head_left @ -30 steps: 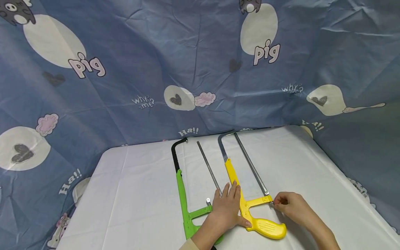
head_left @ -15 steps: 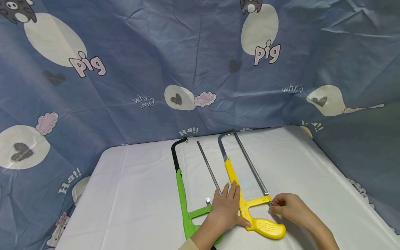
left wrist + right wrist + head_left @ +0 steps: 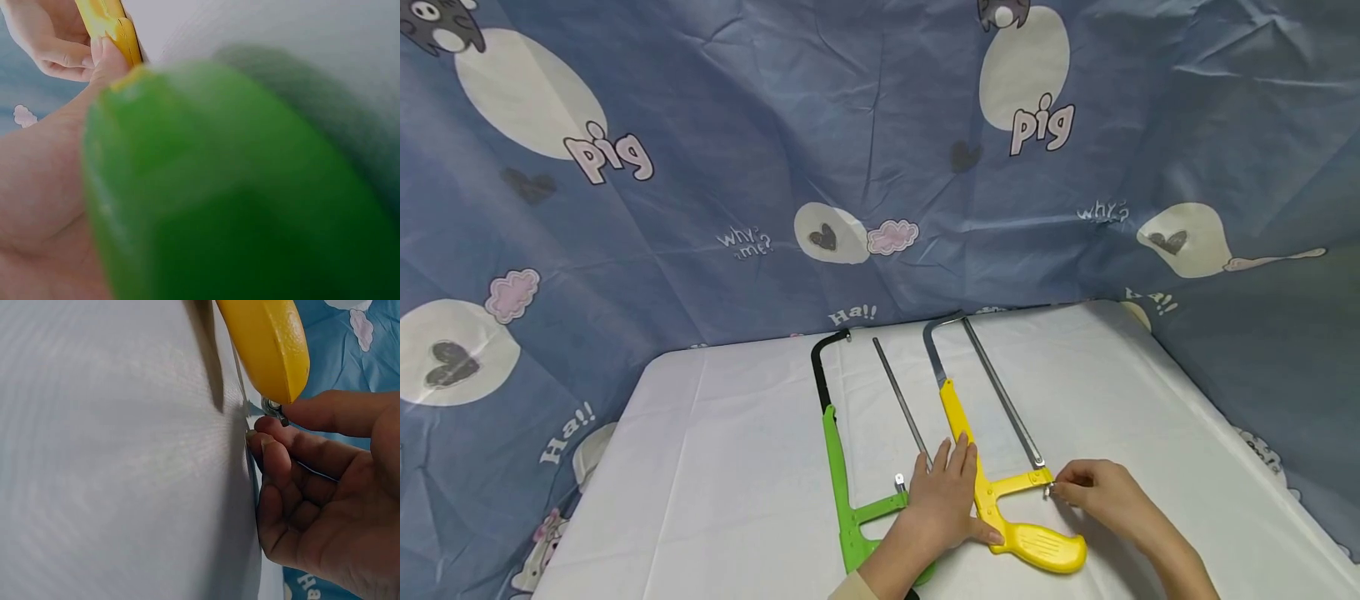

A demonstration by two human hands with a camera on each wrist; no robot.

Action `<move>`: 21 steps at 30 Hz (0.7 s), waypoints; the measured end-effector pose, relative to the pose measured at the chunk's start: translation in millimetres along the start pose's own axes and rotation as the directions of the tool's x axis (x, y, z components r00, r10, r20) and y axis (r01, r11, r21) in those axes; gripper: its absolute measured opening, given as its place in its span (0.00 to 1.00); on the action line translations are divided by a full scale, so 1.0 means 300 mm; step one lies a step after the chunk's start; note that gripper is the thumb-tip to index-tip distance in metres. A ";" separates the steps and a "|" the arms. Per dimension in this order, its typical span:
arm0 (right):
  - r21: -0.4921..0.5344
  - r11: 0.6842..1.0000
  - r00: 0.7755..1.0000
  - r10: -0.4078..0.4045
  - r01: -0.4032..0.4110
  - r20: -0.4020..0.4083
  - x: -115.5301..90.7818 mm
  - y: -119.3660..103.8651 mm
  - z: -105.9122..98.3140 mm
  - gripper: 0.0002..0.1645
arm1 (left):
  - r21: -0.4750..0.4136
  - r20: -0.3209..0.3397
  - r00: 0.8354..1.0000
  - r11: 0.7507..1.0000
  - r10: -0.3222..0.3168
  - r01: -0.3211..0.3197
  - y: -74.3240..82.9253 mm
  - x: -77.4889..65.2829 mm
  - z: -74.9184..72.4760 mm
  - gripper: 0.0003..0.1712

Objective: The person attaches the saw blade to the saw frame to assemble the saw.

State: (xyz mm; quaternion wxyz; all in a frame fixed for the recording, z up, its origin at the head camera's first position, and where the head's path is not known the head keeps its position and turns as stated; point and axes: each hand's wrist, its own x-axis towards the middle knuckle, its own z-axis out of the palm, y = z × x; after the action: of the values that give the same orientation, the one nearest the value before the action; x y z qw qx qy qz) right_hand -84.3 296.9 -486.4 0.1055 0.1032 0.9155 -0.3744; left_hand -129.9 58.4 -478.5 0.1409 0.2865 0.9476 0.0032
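A yellow hacksaw (image 3: 1045,547) lies on the white-covered table, its grey blade (image 3: 1004,393) running along its right side. My left hand (image 3: 942,503) rests on its frame with straight fingers, the thumb against the handle's base. At the end of the saw's lower arm is a small metal wing nut (image 3: 1048,492). My right hand (image 3: 1103,498) pinches this nut between thumb and fingers. In the right wrist view, the yellow handle (image 3: 265,347) partly hides the nut, and the other fingers of my right hand (image 3: 331,487) are curled.
Left of the yellow saw lies a green hacksaw (image 3: 837,458), its handle partly under my left forearm and blurred large in the left wrist view. A loose grey blade (image 3: 899,398) lies between the saws. A blue patterned cloth (image 3: 737,167) hangs behind the table (image 3: 737,467).
The fingers of my right hand have shifted slightly at the wing nut, and the nut's wings look turned. My left hand and both saws have stayed in place.
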 end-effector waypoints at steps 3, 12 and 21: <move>-0.001 1.000 1.000 -0.012 0.012 -0.012 0.003 0.004 -0.002 0.06 | 0.004 -0.006 1.000 1.000 -0.005 0.005 0.001 -0.001 0.001 0.72; 0.006 1.000 0.999 0.000 0.000 -0.032 0.007 0.000 0.004 0.04 | -0.004 -0.016 1.000 1.000 -0.006 0.006 0.001 -0.004 -0.003 0.73; 0.001 1.000 1.000 -0.026 0.026 -0.002 0.002 -0.011 0.011 0.03 | 0.005 -0.018 1.000 1.000 0.004 -0.004 0.004 -0.004 -0.004 0.73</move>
State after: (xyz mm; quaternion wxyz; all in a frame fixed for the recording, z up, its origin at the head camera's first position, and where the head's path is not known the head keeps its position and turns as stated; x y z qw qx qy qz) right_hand -85.4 292.5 -486.7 0.0997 0.0915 0.9167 -0.3759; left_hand -128.7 58.9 -476.8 0.1318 0.2890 0.9482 0.0036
